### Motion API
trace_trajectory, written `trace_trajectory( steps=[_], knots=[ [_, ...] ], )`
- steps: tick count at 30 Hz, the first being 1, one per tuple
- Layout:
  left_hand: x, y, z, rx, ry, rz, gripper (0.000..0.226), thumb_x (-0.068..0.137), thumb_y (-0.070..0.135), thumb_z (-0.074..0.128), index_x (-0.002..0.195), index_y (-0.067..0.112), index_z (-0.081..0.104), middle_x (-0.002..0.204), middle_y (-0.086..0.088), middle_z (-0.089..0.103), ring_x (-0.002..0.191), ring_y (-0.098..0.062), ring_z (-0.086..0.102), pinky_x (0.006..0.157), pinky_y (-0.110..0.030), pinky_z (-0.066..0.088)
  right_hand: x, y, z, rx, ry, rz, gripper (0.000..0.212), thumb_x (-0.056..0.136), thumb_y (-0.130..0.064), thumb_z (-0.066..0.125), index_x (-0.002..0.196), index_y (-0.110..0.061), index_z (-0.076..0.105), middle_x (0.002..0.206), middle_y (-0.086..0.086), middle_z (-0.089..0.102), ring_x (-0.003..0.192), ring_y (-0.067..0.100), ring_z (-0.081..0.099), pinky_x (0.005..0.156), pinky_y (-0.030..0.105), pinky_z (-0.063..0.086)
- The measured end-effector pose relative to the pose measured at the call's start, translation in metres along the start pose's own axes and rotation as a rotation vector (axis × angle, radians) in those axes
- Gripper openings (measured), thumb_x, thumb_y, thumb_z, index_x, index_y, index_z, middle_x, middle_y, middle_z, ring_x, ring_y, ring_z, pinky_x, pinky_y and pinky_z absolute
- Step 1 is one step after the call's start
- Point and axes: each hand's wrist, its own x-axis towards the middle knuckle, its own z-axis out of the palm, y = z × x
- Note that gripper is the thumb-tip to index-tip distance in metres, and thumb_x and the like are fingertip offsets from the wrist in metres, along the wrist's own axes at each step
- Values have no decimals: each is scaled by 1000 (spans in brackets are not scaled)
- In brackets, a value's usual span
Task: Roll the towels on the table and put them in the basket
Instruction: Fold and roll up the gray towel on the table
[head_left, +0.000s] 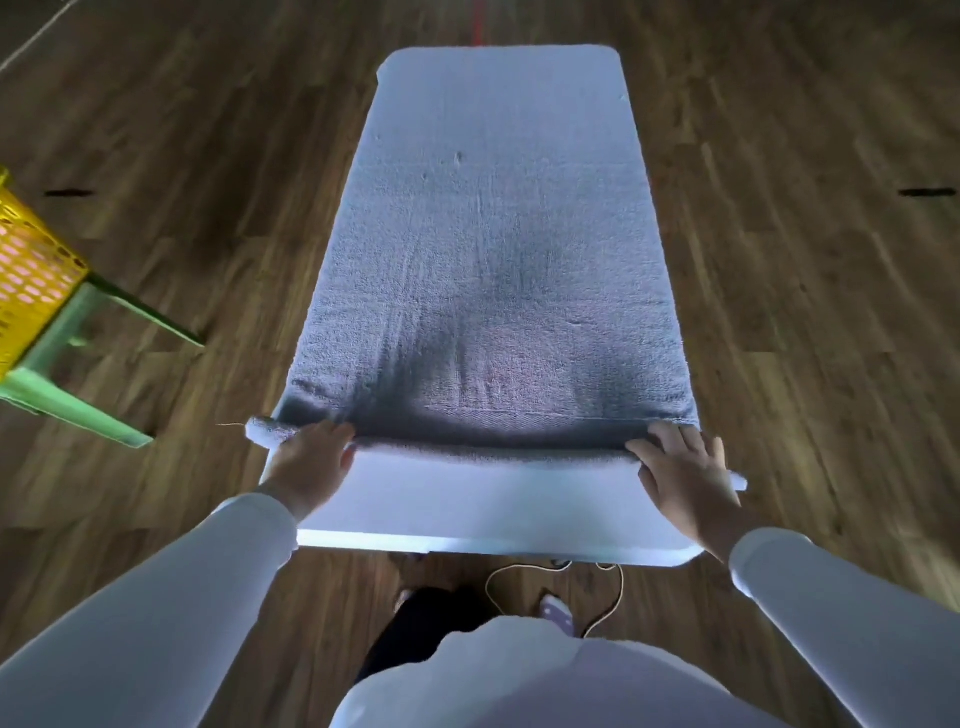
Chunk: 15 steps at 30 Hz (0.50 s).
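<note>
Left hand (311, 460) and right hand (683, 467) are pressing with fairly flat, spread fingers on the two ends of a thin roll at the near edge of a grey towel (493, 249), which is lying lengthwise on a white table (488, 519), reaching both side edges. A bare strip of table is showing in front of the roll. A yellow basket (31, 275) is sitting on a green stool (67, 400) at far left, with wooden floor (805, 260) between.

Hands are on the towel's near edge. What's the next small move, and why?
Probably roll both hands forward together: the left hand and right hand rest on a thin roll at the near edge, and most of the towel lies flat on the table.
</note>
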Motion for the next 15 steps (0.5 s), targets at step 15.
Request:
trace_trajectory(
  steps=[15],
  knots=[
    [20, 5, 4, 10, 9, -24, 38, 78, 20, 72, 113, 9, 65, 112, -10, 66, 103, -31, 62, 89, -44, 51, 24, -20, 10, 108, -69, 155, 35, 65, -10, 74, 99, -7, 65, 96, 13, 61, 89, 36, 61, 77, 46, 53]
  ],
)
